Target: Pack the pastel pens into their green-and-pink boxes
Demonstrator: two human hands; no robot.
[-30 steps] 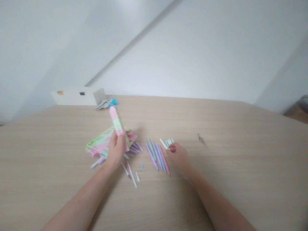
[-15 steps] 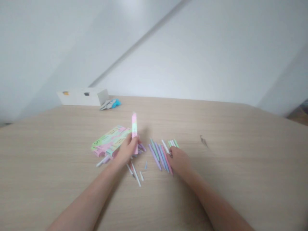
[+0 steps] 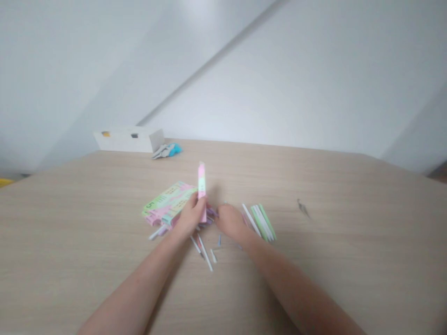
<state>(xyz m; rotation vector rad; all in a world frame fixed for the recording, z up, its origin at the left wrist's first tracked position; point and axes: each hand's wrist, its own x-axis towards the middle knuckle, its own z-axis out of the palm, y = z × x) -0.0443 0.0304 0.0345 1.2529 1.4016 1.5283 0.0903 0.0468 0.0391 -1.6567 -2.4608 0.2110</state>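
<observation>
My left hand (image 3: 191, 216) is closed around a slim pink and green box (image 3: 201, 179), which stands on end and tilts slightly. My right hand (image 3: 230, 220) has its fingers curled just right of that box, close to some purple pens; whether it holds one is hidden. Under my right wrist, several coloured pens are mostly covered. To its right lie a white pen (image 3: 252, 220) and a row of green and white pens (image 3: 263, 222). Flat pink and green boxes (image 3: 169, 202) lie stacked left of my left hand.
Loose white pens (image 3: 205, 251) and small caps or tips (image 3: 213, 255) lie in front of the hands. A small dark item (image 3: 303, 207) is at right. At the back left stand a white box (image 3: 125, 140) and grey-blue gloves (image 3: 168, 150). A wall rises behind the table.
My right hand has moved left from the row of pens to beside the slim box, uncovering the green and white pens. My left hand still holds the box. The view has shifted slightly.
</observation>
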